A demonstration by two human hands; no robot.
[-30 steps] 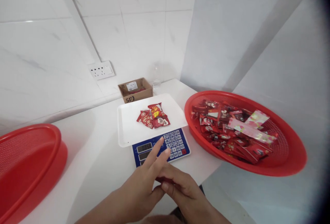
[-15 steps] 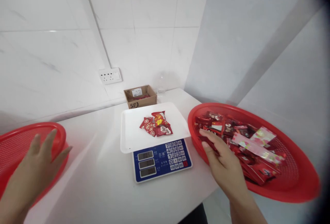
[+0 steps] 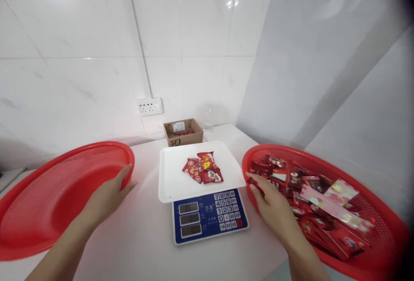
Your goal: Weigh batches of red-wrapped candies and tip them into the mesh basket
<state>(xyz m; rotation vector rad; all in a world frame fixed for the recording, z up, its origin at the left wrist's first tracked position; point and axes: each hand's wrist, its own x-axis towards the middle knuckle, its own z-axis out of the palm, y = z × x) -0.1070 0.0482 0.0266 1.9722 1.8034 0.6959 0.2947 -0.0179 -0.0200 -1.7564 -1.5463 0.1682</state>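
My left hand [image 3: 108, 197] grips the near right rim of an empty-looking red plastic basket [image 3: 82, 156], thumb and fingers on either side of the edge. My right hand [image 3: 273, 210] is closed on a small dark red packet [image 3: 255, 184], partly hidden by the fingers, at the left rim of a second red basket [image 3: 284, 149]. That basket holds several red wrapped packets [image 3: 346, 238] and pink-and-white strips [image 3: 333, 205]. Between the hands stands a digital scale [image 3: 211, 216]. On its white pan [image 3: 173, 177] lie a few red snack packets [image 3: 207, 167].
Behind the scale, a small open cardboard box [image 3: 183, 136] holds red packets, with a clear container [image 3: 208, 121] beside it. A socket plate [image 3: 150, 106] is on the tiled wall. The white table [image 3: 136, 246] reaches the wall.
My left hand and the left basket have moved right, closer to the scale; the spread fingers now sit at its rim. My right hand still holds its packet. The view has tilted up slightly.
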